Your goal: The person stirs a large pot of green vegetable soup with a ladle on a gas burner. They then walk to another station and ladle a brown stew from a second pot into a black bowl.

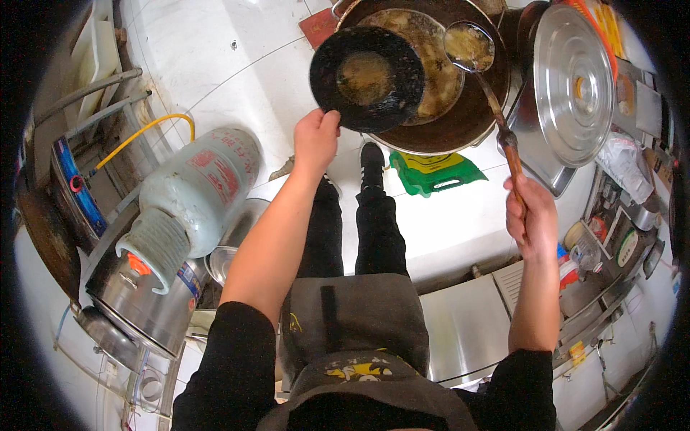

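My left hand (pixel 318 139) grips the near edge of a round black pan or strainer (pixel 399 89), held over the left side of a large wok (pixel 488 116). A brownish patch shows in the middle of the black vessel; whether it is food or oil is unclear. Brown, cloudy oil (pixel 444 102) fills the bottom of the wok. In my right hand (pixel 533 213) is the worn wooden handle of a metal ladle (pixel 498 102). Its bowl hangs above the wok's right side and holds liquid with something yellowish-brown in it.
A grey gas cylinder (pixel 202 188) with a red valve stands left, near a yellow hose (pixel 148 131). Right of the wok is a large round metal lid (pixel 563 91). A green plastic bag (pixel 431 180) lies on the floor before my feet. Steel pot (pixel 143 312) lower left.
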{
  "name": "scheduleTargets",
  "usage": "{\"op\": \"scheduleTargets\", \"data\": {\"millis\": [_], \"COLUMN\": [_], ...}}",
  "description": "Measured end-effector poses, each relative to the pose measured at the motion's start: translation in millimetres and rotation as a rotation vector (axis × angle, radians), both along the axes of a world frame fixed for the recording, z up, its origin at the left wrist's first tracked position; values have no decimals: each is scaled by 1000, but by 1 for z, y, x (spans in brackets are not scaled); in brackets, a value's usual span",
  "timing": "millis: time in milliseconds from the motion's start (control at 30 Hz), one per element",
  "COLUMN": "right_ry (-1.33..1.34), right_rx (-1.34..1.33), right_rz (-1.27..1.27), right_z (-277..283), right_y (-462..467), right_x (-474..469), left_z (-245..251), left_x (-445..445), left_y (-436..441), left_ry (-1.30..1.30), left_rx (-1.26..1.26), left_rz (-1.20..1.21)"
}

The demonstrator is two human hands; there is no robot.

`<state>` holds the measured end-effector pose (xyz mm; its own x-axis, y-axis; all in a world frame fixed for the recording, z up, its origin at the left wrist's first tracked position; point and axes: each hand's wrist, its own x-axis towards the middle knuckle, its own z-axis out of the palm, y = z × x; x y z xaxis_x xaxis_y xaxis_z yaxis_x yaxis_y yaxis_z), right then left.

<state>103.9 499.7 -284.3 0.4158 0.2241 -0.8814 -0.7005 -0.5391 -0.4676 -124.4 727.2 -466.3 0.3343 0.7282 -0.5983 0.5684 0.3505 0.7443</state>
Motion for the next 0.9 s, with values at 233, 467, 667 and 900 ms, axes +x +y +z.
{"op": "scheduleTargets", "data": {"millis": [233,467,667,900], "right_ry": [71,-635,-1130,-815], "right_rx": [-13,-167,-145,77], "right_rz": [53,625,858,538], "right_z": [21,-25,-25,-46], "right_y": [-15,-19,-25,-42], "right_x": [-22,-58,-65,-63], "left_z": [-1,6,16,12], "left_x": [37,33,19,-3], "left_y": [-15,-18,-9,-1], "left_ry": [-26,-117,-92,-147], "left_rx": [45,-14,-86,-121], "left_rz": [-112,-48,47,125]}}
